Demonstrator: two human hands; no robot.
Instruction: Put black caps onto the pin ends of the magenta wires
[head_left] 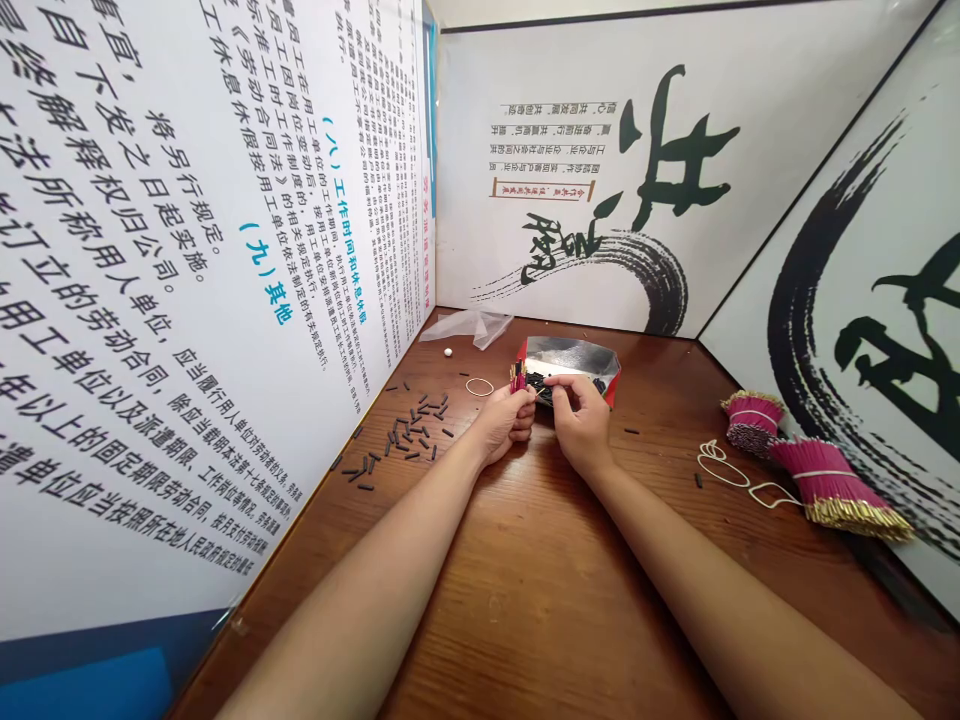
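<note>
Pink wires with gold tips [518,376] stick up in a small bunch from my left hand [501,425], whose fingers are closed round them. Close beside it, my right hand [583,420] has its fingers bent in a pinch at the bunch; what lies between the fingertips is too small to make out. Both hands are at the near side of an open box [574,353] with a silvery inside and red ends. Short black tubes [599,384] lie in that box, partly hidden by my hands.
Many loose black tubes [406,436] are scattered on the wooden table [480,590] at the left. Two tied pink wire bundles [825,475] lie at the right beside pale rubber bands [721,462]. A clear plastic bag [469,327] lies at the back. Printed panels [555,60] enclose the table.
</note>
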